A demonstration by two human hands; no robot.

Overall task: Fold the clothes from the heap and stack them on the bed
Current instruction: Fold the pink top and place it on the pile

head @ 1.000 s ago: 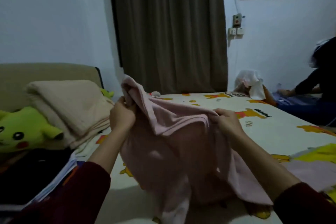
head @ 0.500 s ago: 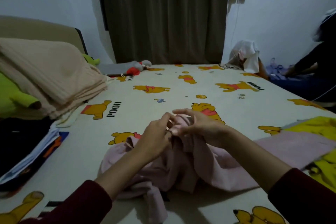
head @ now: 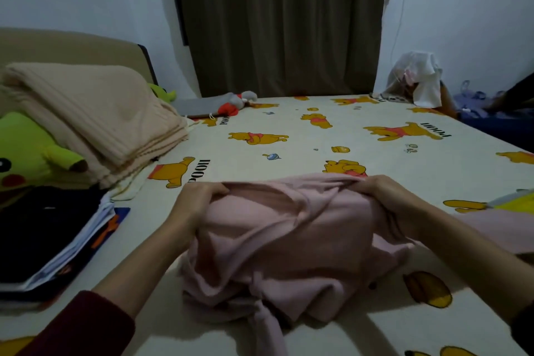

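Because soft, light and limp, likely to sag and bunch wherever unsupported: a pink garment [head: 289, 234], crumpled on the bed [head: 303, 136] near its front edge, far hem raised a little, loose end trailing toward the viewer. No stiffness to help a fold, so best taken at the corners or along a seam and drawn taut before laying flat. Not slippery by the look of the fleecy surface; nothing fragile. Left hand [head: 196, 202] curled closed on the far left edge of the cloth, thumb on top, fingers tucked into the fabric. Right hand [head: 384, 196] likewise closed on the far right edge, pinching a ridge of cloth. Both well apart, stretching the hem between them. Dark folded clothes [head: 49, 234] stacked at the left of the bed.
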